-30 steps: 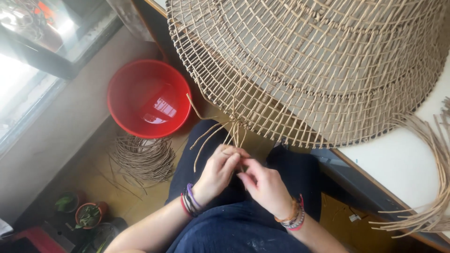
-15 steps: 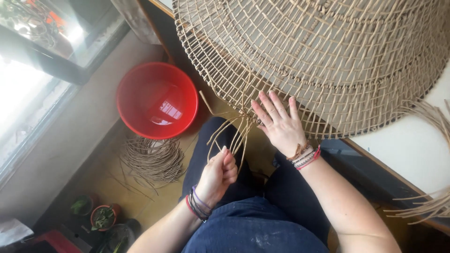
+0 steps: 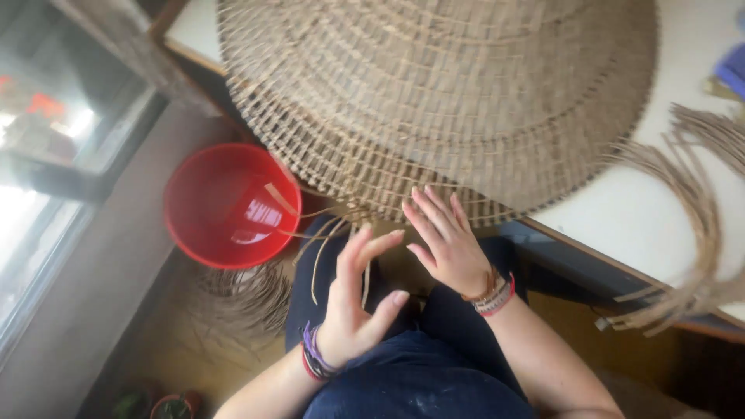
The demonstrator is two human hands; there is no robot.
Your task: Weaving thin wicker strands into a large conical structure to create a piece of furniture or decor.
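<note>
White tabletop bears a woven basket; right hand flat against its rim, left hand spread, grasping nothing.

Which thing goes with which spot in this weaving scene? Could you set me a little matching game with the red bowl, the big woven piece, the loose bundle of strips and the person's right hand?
Things:
1. red bowl
2. big woven piece
3. loose bundle of strips
4. right hand

Places:
A. fingers spread at the near rim of the weaving
B. down on the floor, left of the knees
C. spread over the white table top, its edge overhanging
D. at the right side of the table, curving off its edge

Pairs: 1-B, 2-C, 3-D, 4-A
</note>
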